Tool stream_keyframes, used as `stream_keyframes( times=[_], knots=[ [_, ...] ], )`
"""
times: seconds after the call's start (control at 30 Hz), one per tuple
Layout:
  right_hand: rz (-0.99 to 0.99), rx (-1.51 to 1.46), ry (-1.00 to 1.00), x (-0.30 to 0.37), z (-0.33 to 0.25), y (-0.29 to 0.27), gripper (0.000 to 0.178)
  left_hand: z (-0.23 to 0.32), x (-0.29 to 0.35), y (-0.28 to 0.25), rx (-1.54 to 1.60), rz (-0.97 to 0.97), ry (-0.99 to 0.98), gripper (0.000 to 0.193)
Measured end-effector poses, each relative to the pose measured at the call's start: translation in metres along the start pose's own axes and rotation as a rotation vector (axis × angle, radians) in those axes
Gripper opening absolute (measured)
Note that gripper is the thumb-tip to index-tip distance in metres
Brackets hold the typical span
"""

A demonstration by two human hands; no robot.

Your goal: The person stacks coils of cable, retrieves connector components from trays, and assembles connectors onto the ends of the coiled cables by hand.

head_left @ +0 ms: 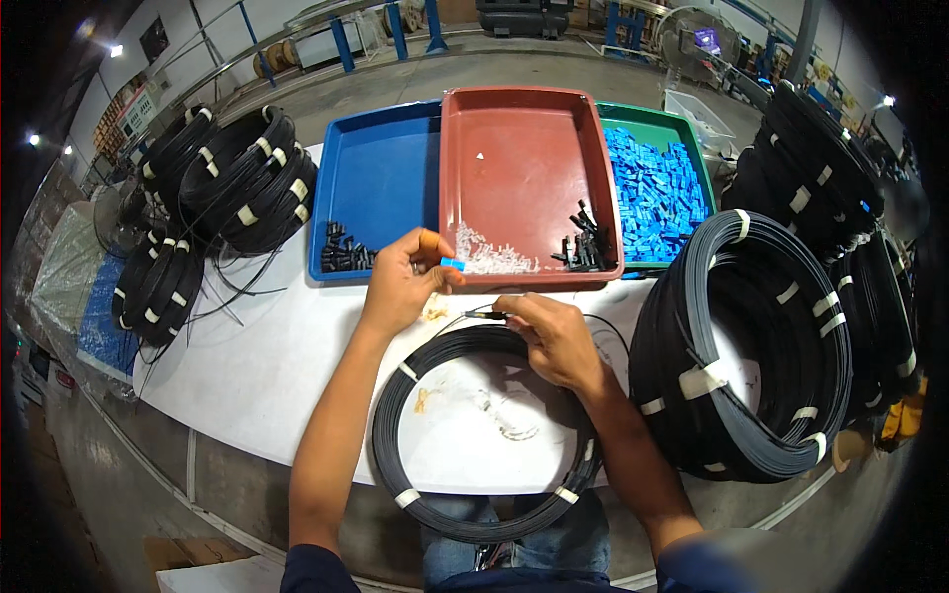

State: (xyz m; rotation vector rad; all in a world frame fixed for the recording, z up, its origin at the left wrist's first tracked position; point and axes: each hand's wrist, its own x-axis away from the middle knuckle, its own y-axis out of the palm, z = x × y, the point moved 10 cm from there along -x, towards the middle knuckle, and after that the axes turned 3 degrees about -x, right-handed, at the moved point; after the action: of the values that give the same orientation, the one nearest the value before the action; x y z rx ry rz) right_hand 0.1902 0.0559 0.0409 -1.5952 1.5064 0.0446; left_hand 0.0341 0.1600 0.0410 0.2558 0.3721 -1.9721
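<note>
My left hand [398, 287] pinches a small blue connector piece [453, 264] between thumb and fingers, just in front of the red tray [524, 148]. Lower and to its right, my right hand [556, 338] is closed on a cable end [482, 315] with a dark fitting on it, its tip pointing left. That cable seems to belong to the black cable coil [386, 435], tied with white tape, which lies below both hands and overhangs the table's near edge. White clear-looking bits [484, 259] and black fittings [585, 247] sit in the red tray's near corners.
A blue tray [381, 178] with black parts stands left of the red one; a green tray [707, 222] full of blue connector pieces [657, 188] stands right. Stacked cable coils [247, 183] flank the left side, and a tall coil stack [682, 395] the right of the white table [267, 376].
</note>
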Motion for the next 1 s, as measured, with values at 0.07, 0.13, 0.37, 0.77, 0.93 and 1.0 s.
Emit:
stream_keyframes(
  times=[0.07,0.13,0.37,0.77,0.93,1.0],
  knots=[
    [-0.014,0.021,-0.030,0.001,-0.004,0.003,0.030,-0.017,0.022,-0.004,0.092,0.040,-0.043,0.020],
    [-0.045,0.111,-0.026,0.000,-0.009,0.005,0.030,-0.029,0.038,-0.008,0.171,0.092,-0.025,0.021],
    [-0.084,0.133,-0.026,0.003,-0.012,0.009,0.033,-0.035,0.059,0.000,0.306,0.038,0.010,0.025],
    [-0.129,0.148,-0.073,-0.002,-0.019,0.012,0.041,-0.020,0.055,-0.001,0.040,0.094,0.041,0.027],
    [-0.170,0.173,-0.081,-0.001,-0.018,0.016,0.046,-0.020,0.054,0.004,0.155,0.042,0.018,0.026],
    [-0.181,0.185,-0.080,0.001,-0.018,0.016,0.048,-0.021,0.054,0.007,0.156,0.011,0.008,0.025]
  ],
)
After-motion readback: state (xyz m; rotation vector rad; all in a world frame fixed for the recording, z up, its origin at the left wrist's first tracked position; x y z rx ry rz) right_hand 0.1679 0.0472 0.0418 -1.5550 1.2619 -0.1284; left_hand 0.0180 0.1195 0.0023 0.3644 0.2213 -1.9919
